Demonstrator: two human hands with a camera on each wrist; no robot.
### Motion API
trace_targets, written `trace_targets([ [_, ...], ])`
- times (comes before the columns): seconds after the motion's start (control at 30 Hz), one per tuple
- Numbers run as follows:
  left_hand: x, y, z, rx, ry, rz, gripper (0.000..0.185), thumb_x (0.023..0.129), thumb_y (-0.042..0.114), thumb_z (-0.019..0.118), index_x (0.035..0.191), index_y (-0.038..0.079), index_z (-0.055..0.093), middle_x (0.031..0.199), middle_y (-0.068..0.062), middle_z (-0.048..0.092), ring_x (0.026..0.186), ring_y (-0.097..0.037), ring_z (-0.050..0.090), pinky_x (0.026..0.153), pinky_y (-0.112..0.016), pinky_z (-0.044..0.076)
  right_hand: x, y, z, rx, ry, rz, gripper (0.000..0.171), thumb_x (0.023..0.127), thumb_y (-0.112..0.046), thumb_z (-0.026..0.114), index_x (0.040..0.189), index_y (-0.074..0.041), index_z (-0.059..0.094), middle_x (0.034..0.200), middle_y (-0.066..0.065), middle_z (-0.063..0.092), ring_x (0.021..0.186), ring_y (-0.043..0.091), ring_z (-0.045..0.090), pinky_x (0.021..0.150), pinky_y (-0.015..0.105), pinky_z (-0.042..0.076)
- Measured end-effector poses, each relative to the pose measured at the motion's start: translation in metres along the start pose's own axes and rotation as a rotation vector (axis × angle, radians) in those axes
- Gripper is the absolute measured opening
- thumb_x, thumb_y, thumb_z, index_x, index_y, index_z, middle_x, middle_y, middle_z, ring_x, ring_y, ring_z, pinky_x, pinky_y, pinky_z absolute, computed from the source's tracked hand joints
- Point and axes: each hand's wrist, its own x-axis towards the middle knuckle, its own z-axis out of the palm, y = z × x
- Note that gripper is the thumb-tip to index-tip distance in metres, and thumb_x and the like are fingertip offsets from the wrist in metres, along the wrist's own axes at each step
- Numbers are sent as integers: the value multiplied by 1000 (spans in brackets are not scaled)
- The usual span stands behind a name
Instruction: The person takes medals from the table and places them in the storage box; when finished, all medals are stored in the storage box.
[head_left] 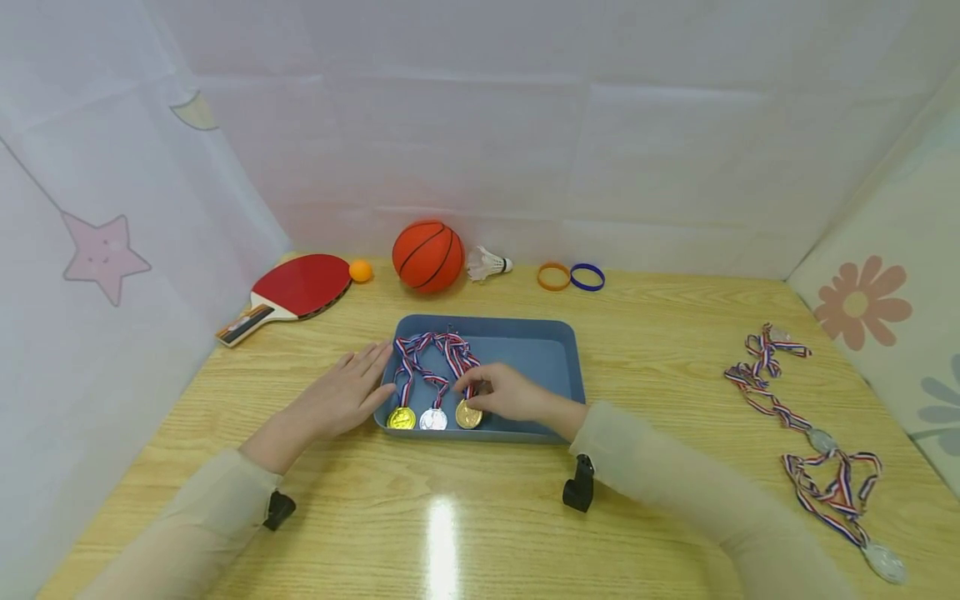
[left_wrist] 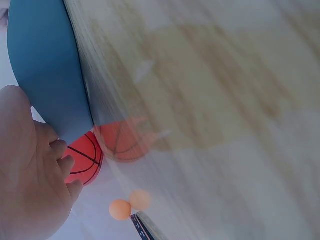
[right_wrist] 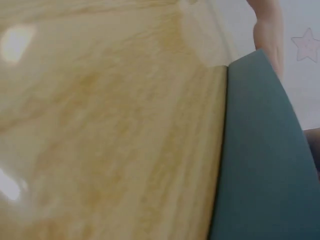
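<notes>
Three medals on red, white and blue ribbons lie along the near side of a blue-grey tray [head_left: 517,327]. From the left they are a bright yellow-gold medal [head_left: 401,418], a silver medal [head_left: 433,419] and a darker gold medal [head_left: 468,414]. My right hand [head_left: 513,394] reaches over the tray's near rim and pinches the darker gold medal near its ribbon. My left hand [head_left: 347,393], fingers straight, touches the tray's left side. In the left wrist view that hand [left_wrist: 32,175] lies along the tray wall [left_wrist: 50,70]. The right wrist view hides the right hand's fingertips.
Along the back stand a table tennis bat [head_left: 303,286], an orange ball [head_left: 361,271], a small basketball [head_left: 428,257], a shuttlecock [head_left: 487,263], an orange wristband [head_left: 553,277] and a blue wristband [head_left: 587,277]. More ribboned medals [head_left: 885,562] lie at the table's right.
</notes>
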Motion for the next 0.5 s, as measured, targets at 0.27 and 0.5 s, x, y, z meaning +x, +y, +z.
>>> trace_targets([
  [0.27,0,-1,0,7,0,5,66,99,39,35,145,-3,16,150,-18,17,136,-36,13,107,-52,12,1,-1,9,-119,3,-29,17,85,0,64,101,-5,67,84,1,64,67,9,57,62,22,48],
  [0.5,1,-2,2,7,4,9,65,99,39,35,145,-4,17,150,-18,17,136,-36,13,107,-52,12,3,-1,13,-177,-11,-51,19,84,0,64,102,-6,67,70,1,62,57,10,55,55,23,46],
])
